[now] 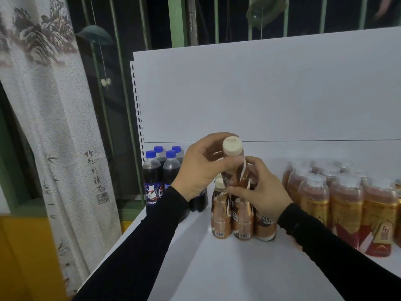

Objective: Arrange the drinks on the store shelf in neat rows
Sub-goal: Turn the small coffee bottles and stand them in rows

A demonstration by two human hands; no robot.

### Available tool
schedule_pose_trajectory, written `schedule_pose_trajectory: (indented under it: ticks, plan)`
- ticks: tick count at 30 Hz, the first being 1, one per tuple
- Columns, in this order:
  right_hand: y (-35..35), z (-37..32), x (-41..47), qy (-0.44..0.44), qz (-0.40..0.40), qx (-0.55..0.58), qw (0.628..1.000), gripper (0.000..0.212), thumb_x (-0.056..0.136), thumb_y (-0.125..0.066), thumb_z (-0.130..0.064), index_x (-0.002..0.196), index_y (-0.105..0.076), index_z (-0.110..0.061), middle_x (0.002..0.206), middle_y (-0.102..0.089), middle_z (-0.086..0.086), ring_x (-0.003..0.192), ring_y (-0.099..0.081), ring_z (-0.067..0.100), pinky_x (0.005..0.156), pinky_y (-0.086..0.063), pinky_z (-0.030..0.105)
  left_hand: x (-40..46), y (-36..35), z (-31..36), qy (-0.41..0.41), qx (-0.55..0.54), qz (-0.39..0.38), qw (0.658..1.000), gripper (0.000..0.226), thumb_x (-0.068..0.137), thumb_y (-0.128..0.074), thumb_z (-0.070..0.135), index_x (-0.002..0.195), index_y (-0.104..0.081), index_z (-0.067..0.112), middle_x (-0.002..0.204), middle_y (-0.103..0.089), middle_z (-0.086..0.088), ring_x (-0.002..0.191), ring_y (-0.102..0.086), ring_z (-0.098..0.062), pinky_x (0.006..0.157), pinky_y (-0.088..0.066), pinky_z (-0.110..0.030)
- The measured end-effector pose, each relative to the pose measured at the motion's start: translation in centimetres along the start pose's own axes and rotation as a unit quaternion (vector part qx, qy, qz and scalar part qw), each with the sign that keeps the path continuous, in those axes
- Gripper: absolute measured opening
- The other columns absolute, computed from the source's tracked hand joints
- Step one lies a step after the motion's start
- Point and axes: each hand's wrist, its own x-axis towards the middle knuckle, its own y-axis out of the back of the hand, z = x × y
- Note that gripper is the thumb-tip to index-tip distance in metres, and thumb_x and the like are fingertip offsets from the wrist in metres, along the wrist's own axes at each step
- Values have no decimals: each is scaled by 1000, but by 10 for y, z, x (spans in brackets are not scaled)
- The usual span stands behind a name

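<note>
Fingers (213,152) of the left hand (200,168) curl around the neck of a raised Nescafé coffee bottle (235,168), just under its cream cap (232,145), while the fingers of the right hand (260,187) wrap the same bottle lower down, at its brown and copper label. Both hands are clenched on it, so the bottle is held upright above the shelf (227,268), over a small cluster of standing Nescafé bottles (240,218) of the same kind. Three of that cluster show clearly at the front, touching one another side by side; whether more stand behind them cannot be told, since the hands cover that part.

To the left, at the shelf's back corner, stand Pepsi bottles (153,177) with blue caps (four caps show, in two short rows), close together against the slotted upright. To the right, well apart from the coffee, a block of amber tea bottles (345,205) with clear caps and red and gold labels stands in rows running towards the back panel (260,94). Both forearms wear black sleeves (134,255). Left of the shelf hangs a pale curtain (47,116) printed with trees and calligraphy, and green window bars (176,20) rise behind the panel.
</note>
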Motion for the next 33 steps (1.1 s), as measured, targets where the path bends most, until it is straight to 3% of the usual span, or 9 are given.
schedule_pose_trajectory:
  ticks: [4, 10, 13, 16, 23, 25, 28, 33]
  plan:
    - [0, -4, 2, 34, 25, 1, 999, 69, 76, -83, -22, 123, -37, -41, 112, -58, -24, 106, -56, 2, 87, -42, 16, -5, -1, -1, -18, 20, -33, 999, 43, 72, -81, 0, 108, -69, 20, 110, -73, 1, 108, -68, -18, 101, -52, -41]
    - [-3, -1, 4, 39, 22, -20, 999, 69, 77, -82, -23, 124, -34, -42, 114, -54, -26, 105, -53, -2, 84, -37, 10, -6, 2, -2, -11, 33, -34, 999, 43, 74, -81, 0, 108, -69, 23, 111, -73, 3, 110, -68, -18, 102, -52, -43]
    - [-2, -2, 4, 32, 12, -24, 999, 66, 79, -80, -30, 124, -34, -44, 110, -52, -30, 101, -51, -11, 80, -36, 7, -1, 3, 1, -10, 40, -19, 999, 44, 75, -82, 1, 110, -68, 25, 110, -73, 5, 108, -68, -17, 99, -54, -39]
    - [0, -2, 5, 32, -16, -28, 999, 59, 81, -75, -45, 123, -35, -53, 115, -54, -31, 108, -52, -11, 87, -39, 11, 13, 7, 8, -19, 63, 13, 998, 44, 81, -79, 1, 115, -67, 27, 111, -74, 0, 106, -70, -16, 94, -56, -34]
    - [13, -15, 11, 39, -61, -68, 995, 36, 78, -48, -67, 112, -42, -56, 108, -57, -33, 102, -54, -18, 91, -42, 12, 64, 14, 10, 47, 66, 66, 994, 29, 86, -77, 8, 113, -70, 13, 107, -73, -15, 93, -72, -26, 78, -62, -36]
    - [24, -12, 17, 43, -78, -124, 988, 47, 81, -42, -67, 124, -45, -49, 121, -59, -22, 110, -52, -9, 100, -43, 22, 77, 17, 7, 59, 66, 66, 994, 24, 87, -76, 9, 110, -71, 11, 105, -73, -16, 87, -71, -21, 75, -62, -34]
    - [44, 3, 31, 27, -78, -216, 973, 79, 82, -37, -71, 148, -38, -27, 139, -53, -3, 124, -49, 7, 105, -36, 25, 99, 23, -1, 67, 87, 69, 992, 21, 87, -76, 10, 107, -72, 9, 101, -74, -12, 84, -71, -18, 78, -62, -37]
    - [79, 25, 55, -24, -81, -329, 941, 80, 88, -37, -70, 153, -30, -23, 154, -38, 0, 139, -36, 16, 110, -26, 28, 137, 31, -25, 69, 142, 96, 983, 38, 78, -82, 26, 112, -71, 12, 105, -74, -9, 97, -72, -26, 84, -61, -43]
